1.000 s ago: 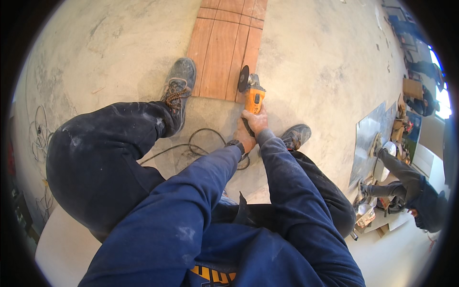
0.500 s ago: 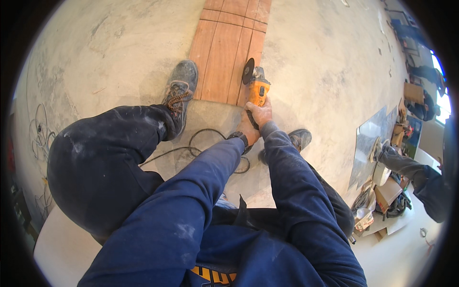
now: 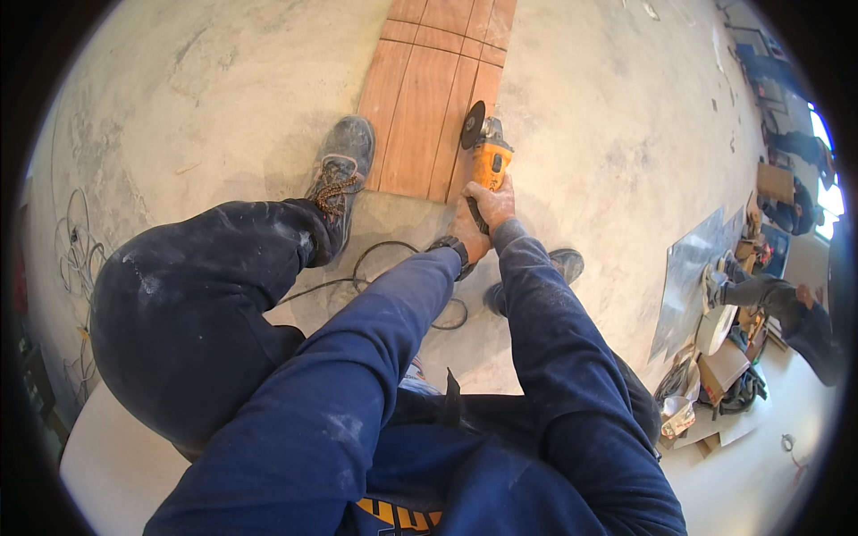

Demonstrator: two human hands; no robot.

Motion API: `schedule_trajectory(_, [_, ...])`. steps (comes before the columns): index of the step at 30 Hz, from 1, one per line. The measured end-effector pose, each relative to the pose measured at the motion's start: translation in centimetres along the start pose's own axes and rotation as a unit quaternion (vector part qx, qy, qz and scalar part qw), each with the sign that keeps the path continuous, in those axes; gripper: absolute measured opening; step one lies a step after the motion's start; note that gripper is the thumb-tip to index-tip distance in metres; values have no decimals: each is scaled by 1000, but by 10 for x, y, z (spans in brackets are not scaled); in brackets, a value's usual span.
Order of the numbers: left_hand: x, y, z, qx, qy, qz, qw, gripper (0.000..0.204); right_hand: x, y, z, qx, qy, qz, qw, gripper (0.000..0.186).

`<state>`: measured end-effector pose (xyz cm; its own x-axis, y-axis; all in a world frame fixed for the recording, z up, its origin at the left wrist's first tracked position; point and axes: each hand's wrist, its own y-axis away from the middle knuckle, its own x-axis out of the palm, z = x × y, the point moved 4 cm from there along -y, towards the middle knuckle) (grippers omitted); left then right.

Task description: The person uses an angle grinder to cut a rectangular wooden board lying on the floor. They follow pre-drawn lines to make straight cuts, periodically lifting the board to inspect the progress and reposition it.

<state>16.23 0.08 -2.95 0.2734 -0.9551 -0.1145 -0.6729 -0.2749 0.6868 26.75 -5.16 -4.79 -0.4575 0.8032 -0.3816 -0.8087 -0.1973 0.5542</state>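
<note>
My left hand [image 3: 467, 230] and my right hand [image 3: 494, 198] are closed on a yellow angle grinder [image 3: 491, 163], the left lower along its handle and partly hidden. The grinder's dark disc [image 3: 473, 125] stands upright over the right part of a reddish plywood board [image 3: 402, 107] scored with long and cross lines; whether it touches the wood I cannot tell. My left boot [image 3: 342, 156] is beside the board's lower left corner, and my right boot [image 3: 565, 264] is to the right, partly behind my arm. A black cable [image 3: 375, 250] loops on the floor below the board.
Coiled cables [image 3: 79, 268] lie at the far left. At the right are a grey metal sheet [image 3: 677, 277], cardboard [image 3: 722, 371], a pile of bags and scraps [image 3: 679, 393], a co-worker's leg [image 3: 760, 290] and another person [image 3: 795, 205] near a bright window.
The grinder and both my hands have moved slightly forward and right, away from me along the board. The co-worker at the right has shifted farther toward the back and edge of view.
</note>
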Motion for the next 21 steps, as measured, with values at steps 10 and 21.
schedule_trajectory(10, [5,-6,11,34,14,9,999,98,4,6,-2,-9,-48,7,999,58])
schedule_trajectory(21, [-2,-22,-19,44,46,-22,998,100,-1,-30,13,-17,-7,1,1000,56])
